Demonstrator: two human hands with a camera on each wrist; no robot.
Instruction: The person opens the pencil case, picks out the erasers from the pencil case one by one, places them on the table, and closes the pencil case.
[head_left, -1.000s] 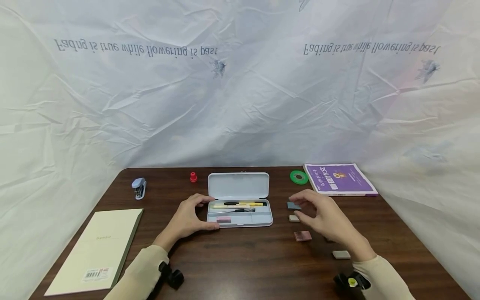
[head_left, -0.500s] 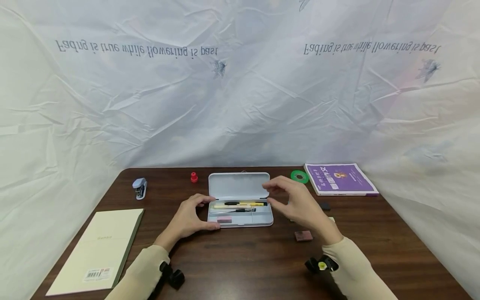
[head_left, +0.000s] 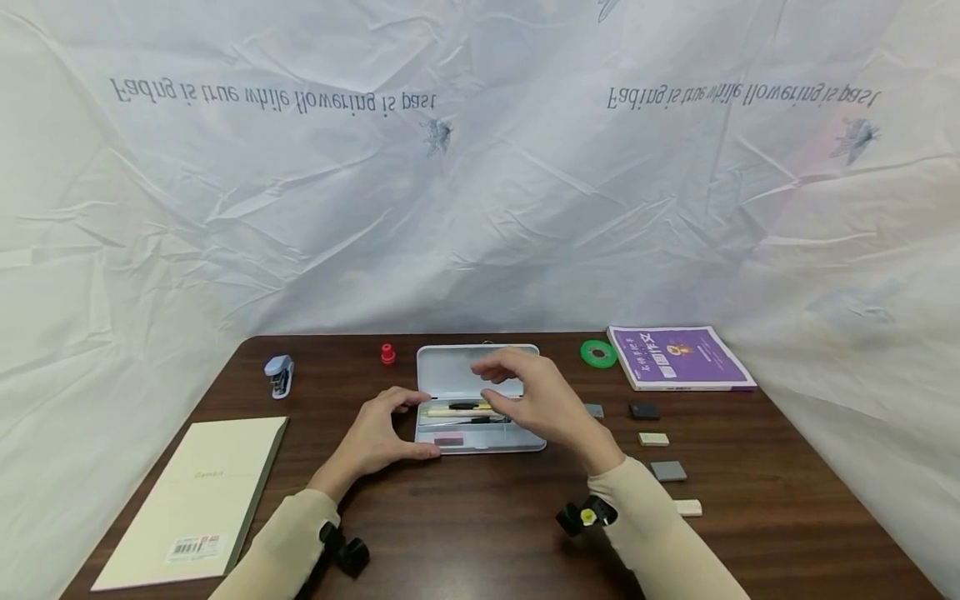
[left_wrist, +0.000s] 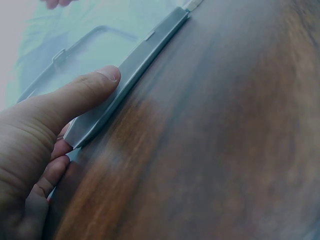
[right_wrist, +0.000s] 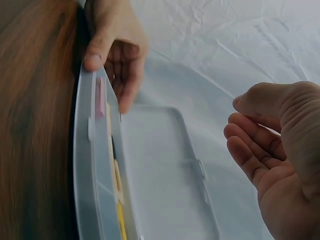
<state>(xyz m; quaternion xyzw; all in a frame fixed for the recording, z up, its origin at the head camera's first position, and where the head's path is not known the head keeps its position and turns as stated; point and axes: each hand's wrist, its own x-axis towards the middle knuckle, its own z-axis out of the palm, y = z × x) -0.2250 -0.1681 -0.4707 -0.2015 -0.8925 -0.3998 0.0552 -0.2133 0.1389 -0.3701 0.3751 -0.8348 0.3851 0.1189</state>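
Note:
The pale grey pencil case lies with its lid raised in the middle of the table. My left hand grips its left end, thumb on the front edge and fingers round behind. Inside are a pink eraser at the front left and several pens, partly covered by the right hand. Above the case's right half hovers my right hand. Its fingers are loosely bent and hold nothing, as the right wrist view shows.
Right of the case lie several eraser-like blocks, among them a black one and a grey one. Farther back are a green tape roll and a purple book. Leftward sit a stapler, red bottle and cream notebook.
My right hand has moved left, from near the small blocks to above the pencil case. The forearm now covers the reddish block. The left hand keeps its hold on the case.

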